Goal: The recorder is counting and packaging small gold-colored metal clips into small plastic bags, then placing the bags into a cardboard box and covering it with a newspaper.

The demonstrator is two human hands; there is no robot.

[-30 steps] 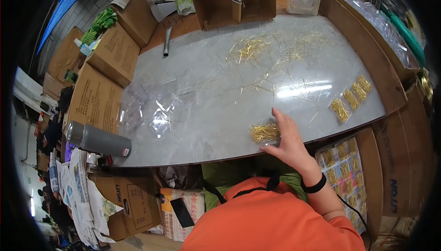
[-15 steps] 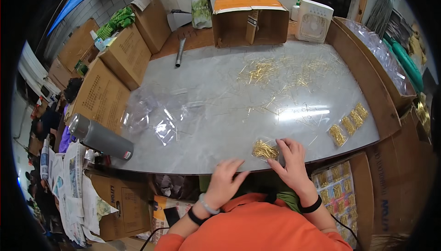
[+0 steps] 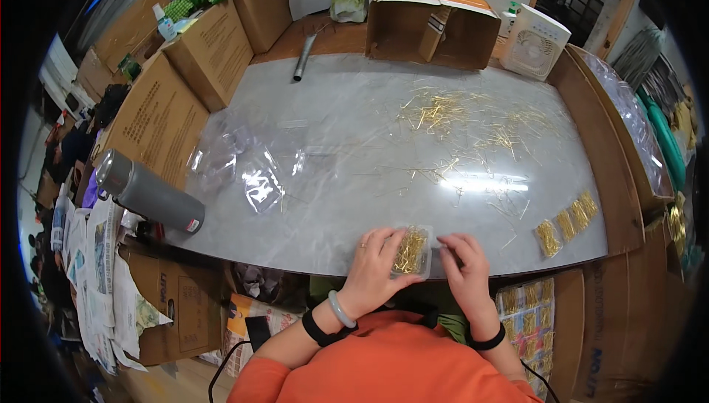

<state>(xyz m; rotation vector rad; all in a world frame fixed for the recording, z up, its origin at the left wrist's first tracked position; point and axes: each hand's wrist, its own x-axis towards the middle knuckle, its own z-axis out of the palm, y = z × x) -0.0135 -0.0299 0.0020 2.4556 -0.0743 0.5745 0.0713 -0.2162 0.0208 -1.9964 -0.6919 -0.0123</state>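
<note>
A small clear plastic packet (image 3: pixel 410 250) full of thin gold-coloured wire pins stands at the table's near edge. My left hand (image 3: pixel 374 266) grips it from the left, with the fingers along its far side and the thumb at its near corner. Just right of the packet is my right hand (image 3: pixel 467 266), fingers bent, thumb and forefinger apart, with nothing visible between them. Farther back lies a loose heap of gold pins (image 3: pixel 437 113), with more strewn around it. Several filled packets (image 3: pixel 567 223) lie in a row at the right edge.
Flat clear plastic bags (image 3: pixel 258 174) lie on the left of the grey tabletop (image 3: pixel 332 211). A grey flask (image 3: pixel 151 195) leans at the left edge beside cardboard boxes (image 3: pixel 151 122). At the back are a metal tube (image 3: pixel 303 57), an open carton (image 3: pixel 395 38) and a white fan (image 3: pixel 535 41).
My left hand has moved right and taken hold of the packet, which now stands more upright and slightly left. My right hand has let go of its right side. The view has shifted somewhat.
</note>
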